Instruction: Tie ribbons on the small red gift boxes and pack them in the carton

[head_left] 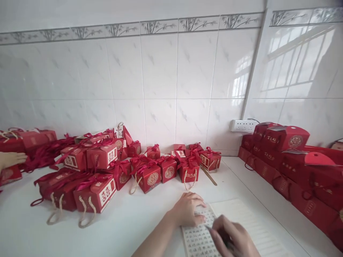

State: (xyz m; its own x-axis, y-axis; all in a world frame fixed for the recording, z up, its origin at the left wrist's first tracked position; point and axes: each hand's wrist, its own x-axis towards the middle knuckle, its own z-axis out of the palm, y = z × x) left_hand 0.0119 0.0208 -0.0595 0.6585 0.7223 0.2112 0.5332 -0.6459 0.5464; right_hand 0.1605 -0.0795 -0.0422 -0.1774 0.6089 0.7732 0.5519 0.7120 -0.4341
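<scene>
My left hand [187,210] rests palm down on a sheet of handwritten characters [197,239], its fingers bent slightly apart with nothing gripped. Just right of it, my right hand [232,235] is closed around a dark pen [208,227], whose tip points at the written sheet. Motion blurs this hand, and it hides most of the pen. Beneath and to the right of the written sheet lies lined paper [249,221]. Beyond my hands stand small red gift boxes with ribbons, the nearest being a box with a rope handle [189,171].
More red boxes [98,191] with bows are grouped on the left of the white table [128,228]. Stacked red cartons [300,175] line the right side. A flat wooden stick [209,175] lies near the tiled wall below a power strip [243,125]. Another person's hand [12,159] reaches in far left.
</scene>
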